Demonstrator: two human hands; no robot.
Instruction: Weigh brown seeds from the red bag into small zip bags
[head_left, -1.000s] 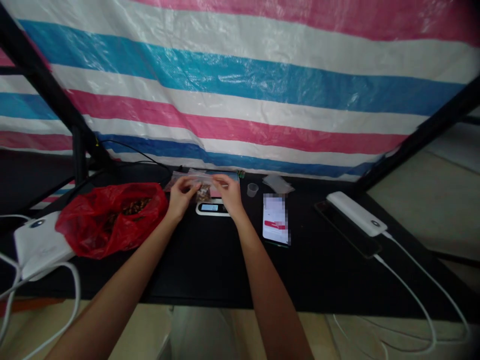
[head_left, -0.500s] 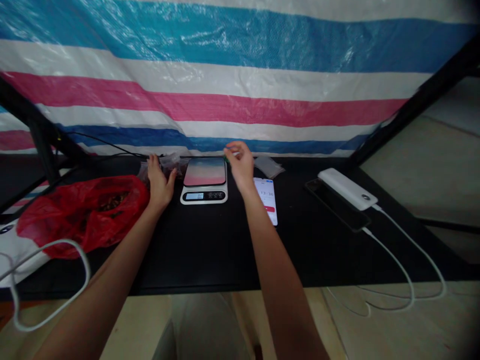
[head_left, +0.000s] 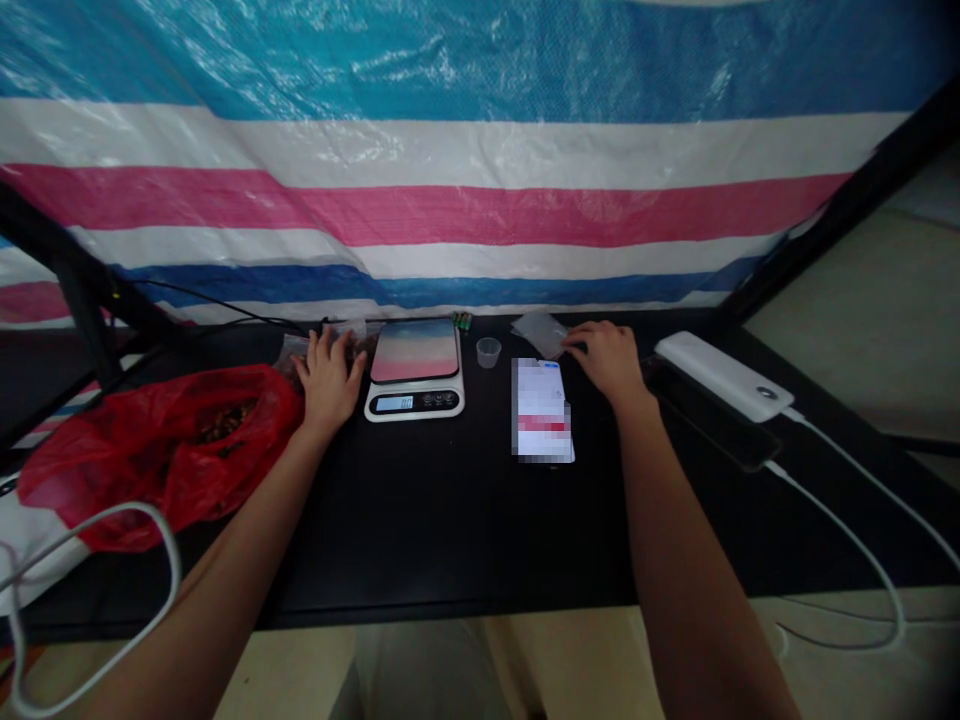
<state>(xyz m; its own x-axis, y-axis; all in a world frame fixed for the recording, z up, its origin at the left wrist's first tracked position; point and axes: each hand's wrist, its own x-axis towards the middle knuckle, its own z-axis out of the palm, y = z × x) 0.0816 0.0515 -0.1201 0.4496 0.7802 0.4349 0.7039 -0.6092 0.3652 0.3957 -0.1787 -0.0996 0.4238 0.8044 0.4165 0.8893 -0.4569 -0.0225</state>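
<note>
My left hand (head_left: 330,382) lies with fingers spread over clear plastic bags (head_left: 354,332) that hold something dark, just left of a white kitchen scale (head_left: 415,402). The scale's display reads 0.0 and its plate bears nothing. My right hand (head_left: 609,360) has its thumb and fingertips pinched at the right corner of a small stack of clear plastic bags (head_left: 538,330). Between scale and stack stands a small clear plastic cup (head_left: 489,354). A phone (head_left: 541,412) with a lit, partly blurred screen lies in front of the stack.
A red plastic bag (head_left: 150,450) with brown pieces (head_left: 226,420) inside lies open on the left. Several green batteries (head_left: 462,322) are behind the scale. At right, a white power bank (head_left: 724,375) and a dark phone (head_left: 712,415) have white cables attached. A striped sheet (head_left: 480,215) hangs behind the black table.
My right hand has moved right, from beside the scale to the stack of clear bags, uncovering the cup and batteries. The left hand's fingers are spread wider over the filled bags.
</note>
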